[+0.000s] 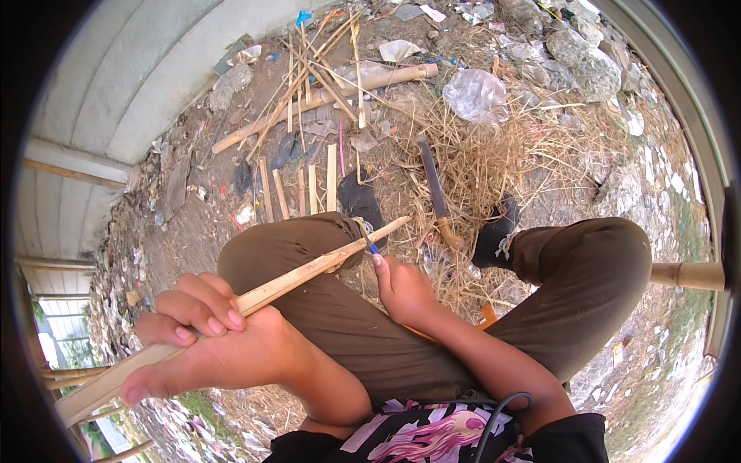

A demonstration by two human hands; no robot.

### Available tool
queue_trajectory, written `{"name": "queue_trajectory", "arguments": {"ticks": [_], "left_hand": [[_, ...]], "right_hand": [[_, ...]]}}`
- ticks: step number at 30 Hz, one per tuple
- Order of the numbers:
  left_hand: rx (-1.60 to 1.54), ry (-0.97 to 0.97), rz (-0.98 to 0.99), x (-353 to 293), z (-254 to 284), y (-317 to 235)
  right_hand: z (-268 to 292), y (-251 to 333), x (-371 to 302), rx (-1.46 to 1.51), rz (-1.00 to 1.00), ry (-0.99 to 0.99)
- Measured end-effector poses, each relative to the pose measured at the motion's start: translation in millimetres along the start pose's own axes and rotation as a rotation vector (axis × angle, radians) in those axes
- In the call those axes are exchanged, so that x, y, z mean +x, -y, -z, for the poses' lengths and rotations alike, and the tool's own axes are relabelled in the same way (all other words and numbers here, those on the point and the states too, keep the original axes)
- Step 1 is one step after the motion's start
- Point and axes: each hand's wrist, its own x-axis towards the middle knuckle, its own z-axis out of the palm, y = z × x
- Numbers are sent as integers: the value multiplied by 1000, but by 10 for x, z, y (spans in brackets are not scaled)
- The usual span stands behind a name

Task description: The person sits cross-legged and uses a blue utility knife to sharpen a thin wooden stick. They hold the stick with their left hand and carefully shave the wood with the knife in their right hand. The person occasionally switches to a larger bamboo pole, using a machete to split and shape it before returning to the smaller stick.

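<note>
My left hand (208,332) is closed around a long, pale bamboo strip (301,276), which slants from the lower left up to a tapered tip above my left knee. Pressed against the strip near that tip is a small knife (374,248), with a blue part showing by my thumb. My right hand (405,289) grips the knife; its fingers hide most of the handle. Something orange (488,316) shows beyond my right forearm, and I cannot tell whether it belongs to the knife. The strip passes over my brown-trousered left leg (285,239).
A machete (436,185) with a wooden handle lies between my feet among dry shavings (494,170). Several cut bamboo strips (312,189) lie past my left knee. Farther off, thin sticks cross a bamboo pole (401,75). A clear plastic bag (475,96) and rubble (583,62) lie beyond.
</note>
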Motion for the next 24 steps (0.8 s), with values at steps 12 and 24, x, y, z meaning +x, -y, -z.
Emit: {"name": "queue_trajectory", "arguments": {"ticks": [12, 24], "left_hand": [[-4, 21, -65, -21, -8, 10], [-26, 37, -56, -13, 18, 28]], "right_hand": [[27, 7, -88, 117, -9, -19], [-47, -123, 48, 97, -57, -16]]}}
